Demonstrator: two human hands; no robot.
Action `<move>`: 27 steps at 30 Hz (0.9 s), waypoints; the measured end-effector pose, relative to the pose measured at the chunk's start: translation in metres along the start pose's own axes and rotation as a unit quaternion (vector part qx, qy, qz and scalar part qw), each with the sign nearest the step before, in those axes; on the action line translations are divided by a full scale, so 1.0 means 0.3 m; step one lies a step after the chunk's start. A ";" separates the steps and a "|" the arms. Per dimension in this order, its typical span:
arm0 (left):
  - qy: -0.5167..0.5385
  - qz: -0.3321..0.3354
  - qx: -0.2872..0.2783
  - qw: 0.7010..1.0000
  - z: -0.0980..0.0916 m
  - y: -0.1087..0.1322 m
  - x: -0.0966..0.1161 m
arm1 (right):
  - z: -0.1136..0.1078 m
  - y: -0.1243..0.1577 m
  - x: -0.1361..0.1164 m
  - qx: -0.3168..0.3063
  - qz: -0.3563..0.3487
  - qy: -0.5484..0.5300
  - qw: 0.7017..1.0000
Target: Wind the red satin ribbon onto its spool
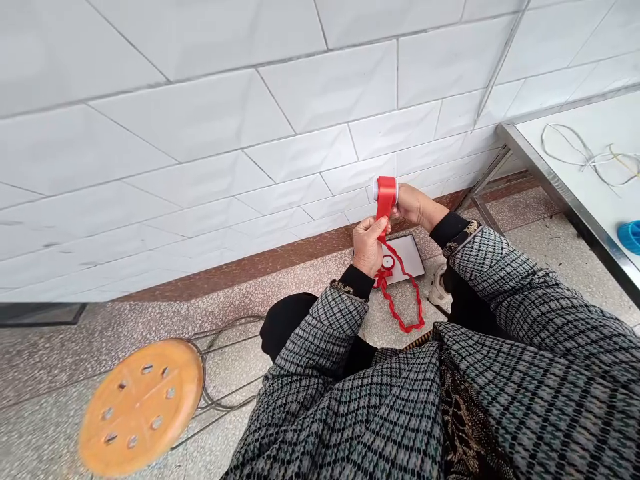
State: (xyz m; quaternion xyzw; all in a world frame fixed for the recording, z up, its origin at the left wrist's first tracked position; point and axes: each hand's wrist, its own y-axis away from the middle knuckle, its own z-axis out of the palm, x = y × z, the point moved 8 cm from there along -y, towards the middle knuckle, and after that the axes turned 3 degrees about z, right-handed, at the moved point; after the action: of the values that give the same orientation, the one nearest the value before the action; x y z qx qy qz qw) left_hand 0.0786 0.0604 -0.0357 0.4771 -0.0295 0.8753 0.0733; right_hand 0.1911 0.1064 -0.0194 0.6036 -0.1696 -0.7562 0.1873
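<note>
A spool of red ribbon (387,191) with white ends is held up in front of the tiled wall. My right hand (411,203) grips it at its right end. The ribbon runs down from the spool to my left hand (369,243), whose thumb and fingers pinch it just below. From there a twisted red strand (418,293) hangs in a loop toward the floor. Below my hands lies a shallow white tray or box lid (411,255) with a dark edge, and over it shows a small red roll (387,262) with a white centre.
A round orange stool (143,407) with metal legs is at the lower left. On the right, a metal-edged white table (595,120) holds loose white wires (583,159) and a blue round object (630,237). The white tiled wall (200,113) rises in front.
</note>
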 end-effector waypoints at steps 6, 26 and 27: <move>0.020 -0.061 -0.006 0.998 -0.004 -0.005 -0.046 | 0.049 0.007 0.058 -0.058 0.071 -0.036 0.995; -0.239 0.024 -0.106 0.965 -0.083 -0.093 0.057 | 0.110 0.051 0.135 -0.203 0.169 -0.008 0.964; -0.236 0.020 -0.109 0.966 -0.084 -0.092 0.054 | 0.110 0.054 0.133 -0.207 0.167 -0.004 0.964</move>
State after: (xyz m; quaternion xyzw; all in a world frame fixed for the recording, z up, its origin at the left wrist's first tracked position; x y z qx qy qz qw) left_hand 0.0535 0.0924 -0.0363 0.6584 -0.1503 0.7309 0.0985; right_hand 0.1520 0.0739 -0.0384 0.5121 -0.1087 -0.7351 0.4308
